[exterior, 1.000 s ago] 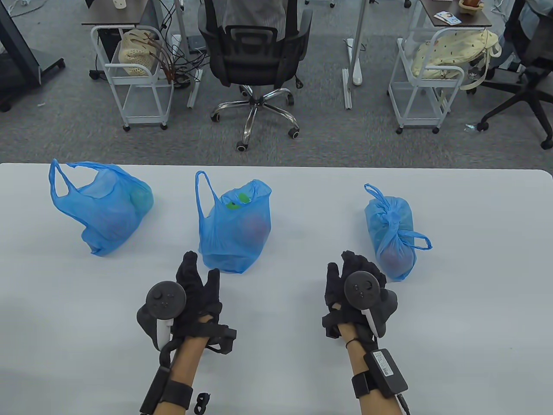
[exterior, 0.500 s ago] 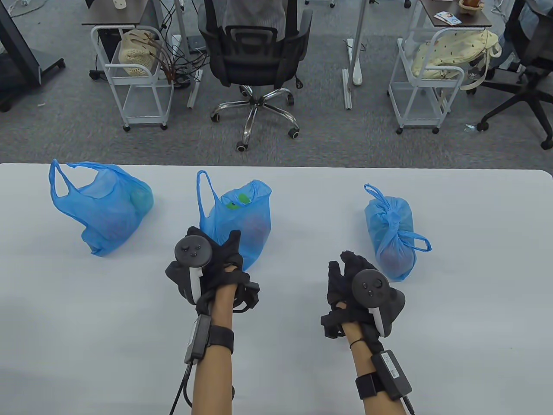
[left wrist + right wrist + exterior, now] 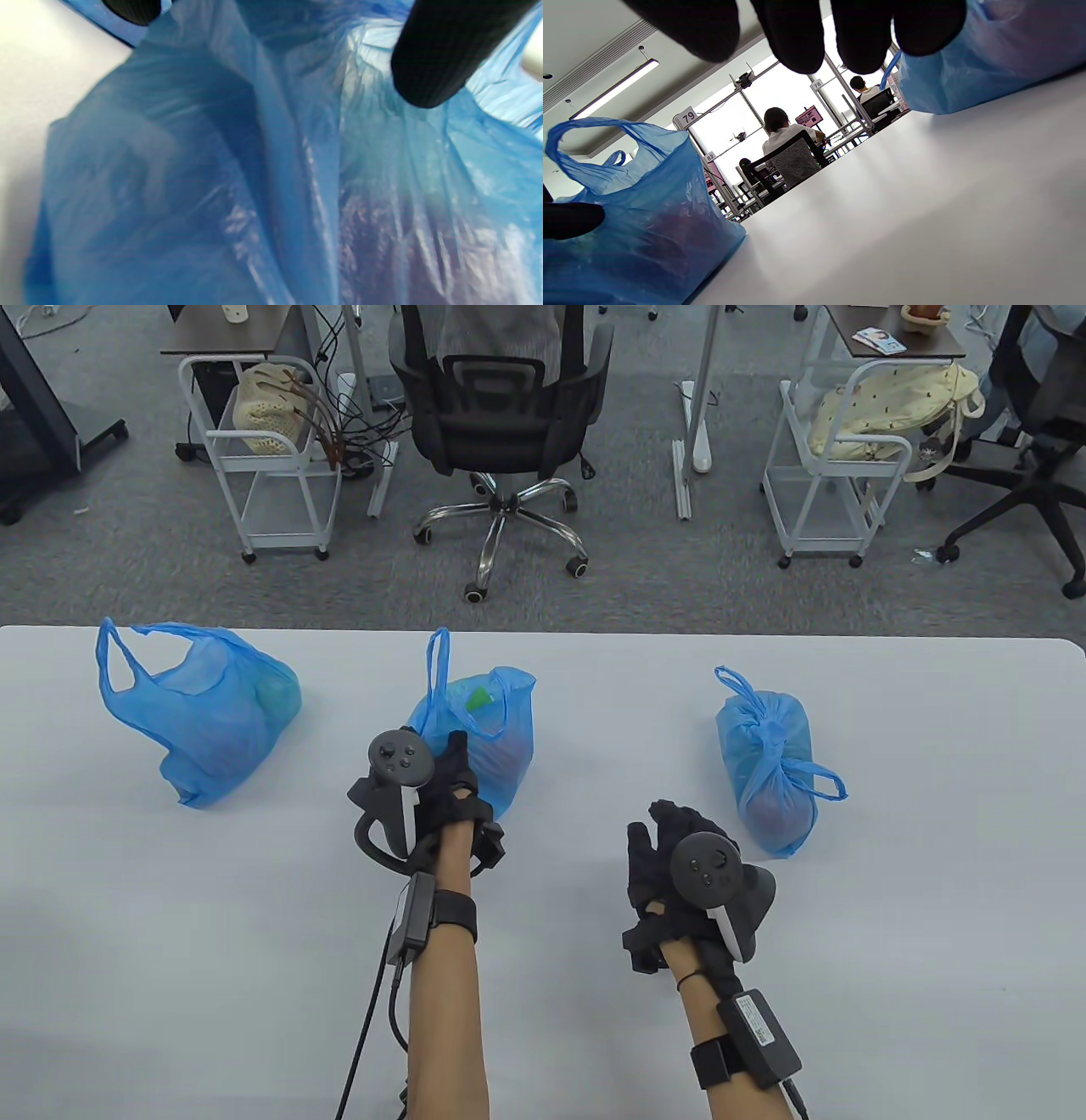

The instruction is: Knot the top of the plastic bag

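Three blue plastic bags stand on the white table. The middle bag has an open top with a loose handle standing up, and green and reddish items inside. My left hand touches its near side. In the left wrist view the bag fills the frame, with my fingertips spread on the plastic. My right hand is open and empty above the table, left of the knotted right bag. The right wrist view shows its fingertips, the middle bag and the knotted bag.
A third blue bag with an open top and loose handles lies at the table's far left. Beyond the far table edge are an office chair and two white carts.
My left hand moved forward and right to the middle bag and touches it. The bag's handle swung rightward and stands upright. My right hand shifted slightly left.
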`<move>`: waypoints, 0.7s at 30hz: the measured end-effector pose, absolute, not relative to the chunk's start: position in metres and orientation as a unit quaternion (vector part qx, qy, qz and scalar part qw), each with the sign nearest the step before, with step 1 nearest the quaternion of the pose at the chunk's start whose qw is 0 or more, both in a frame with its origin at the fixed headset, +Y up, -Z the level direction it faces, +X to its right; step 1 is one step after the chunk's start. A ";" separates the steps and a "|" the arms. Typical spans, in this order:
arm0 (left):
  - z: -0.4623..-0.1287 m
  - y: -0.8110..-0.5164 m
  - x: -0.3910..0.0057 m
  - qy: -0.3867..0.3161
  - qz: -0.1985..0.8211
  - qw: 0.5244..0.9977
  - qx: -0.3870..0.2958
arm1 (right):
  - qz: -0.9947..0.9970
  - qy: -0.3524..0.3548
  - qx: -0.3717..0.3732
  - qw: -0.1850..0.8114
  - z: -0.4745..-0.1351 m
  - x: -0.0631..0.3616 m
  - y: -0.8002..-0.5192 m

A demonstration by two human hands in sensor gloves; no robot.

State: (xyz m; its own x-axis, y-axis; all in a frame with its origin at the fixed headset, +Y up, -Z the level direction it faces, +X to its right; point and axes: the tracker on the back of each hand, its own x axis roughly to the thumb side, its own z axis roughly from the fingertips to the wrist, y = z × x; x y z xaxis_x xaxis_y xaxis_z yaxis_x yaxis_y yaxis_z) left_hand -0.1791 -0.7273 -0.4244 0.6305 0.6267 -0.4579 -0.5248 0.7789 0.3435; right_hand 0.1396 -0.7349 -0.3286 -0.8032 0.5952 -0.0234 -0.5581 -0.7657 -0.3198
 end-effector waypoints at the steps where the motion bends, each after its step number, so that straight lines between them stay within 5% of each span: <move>1: -0.425 -0.727 -0.179 0.285 0.316 0.900 0.093 | 0.938 -0.150 -0.062 0.307 -0.329 0.140 -0.735; 12: -0.419 -0.730 -0.191 0.185 0.370 0.903 0.116 | 0.934 -0.140 -0.065 0.321 -0.330 0.146 -0.739; 21: -0.399 -0.720 -0.215 0.132 0.525 0.827 0.151 | 0.932 -0.136 -0.065 0.330 -0.331 0.148 -0.740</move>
